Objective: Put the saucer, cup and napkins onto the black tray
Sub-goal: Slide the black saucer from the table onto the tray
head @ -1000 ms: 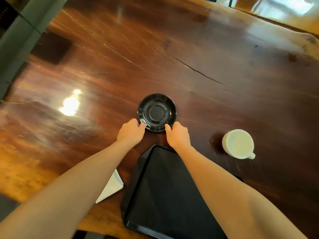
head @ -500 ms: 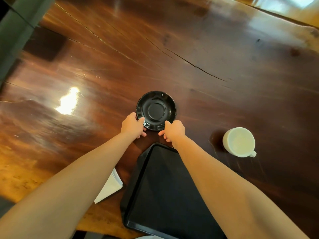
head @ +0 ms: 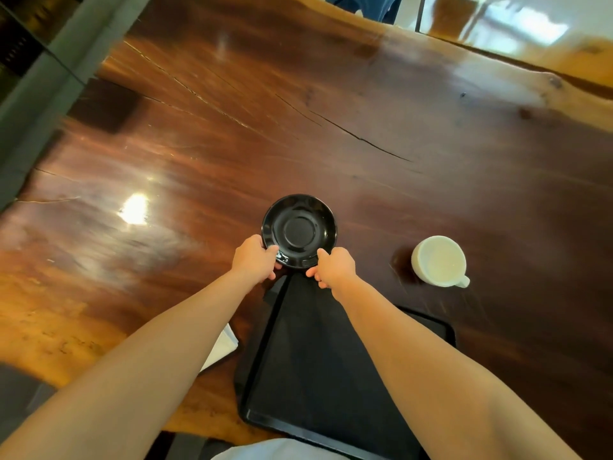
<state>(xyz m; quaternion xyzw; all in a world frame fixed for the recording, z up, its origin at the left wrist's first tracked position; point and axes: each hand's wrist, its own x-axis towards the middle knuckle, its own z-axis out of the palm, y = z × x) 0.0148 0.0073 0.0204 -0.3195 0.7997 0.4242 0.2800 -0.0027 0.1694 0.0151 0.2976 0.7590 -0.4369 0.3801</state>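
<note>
**Both hands on the saucer's near rim**

The left hand and the right hand each pinch the near edge of the black saucer, thumbs on top of the rim and fingers curled below, so both are closed on it. The saucer sits level just beyond the far end of the black tray; whether it is lifted clear of the wood or resting on it cannot be told.

The tray lies lengthwise between the two forearms, bare inside. To the right, well apart from the saucer, a white cup stands upright on the table, its handle pointing to the near right. Left of the tray, the white napkins lie mostly hidden under the left forearm; only one corner shows, so their number cannot be counted.

The table is a glossy dark red-brown slab with a long crack and a bright light reflection at left. A grey wall edge runs along the left side. Beyond the far edge, pale floor and a dark blue shape, cut off by the frame.

Counted: one saucer, one cup, one tray, two hands.
</note>
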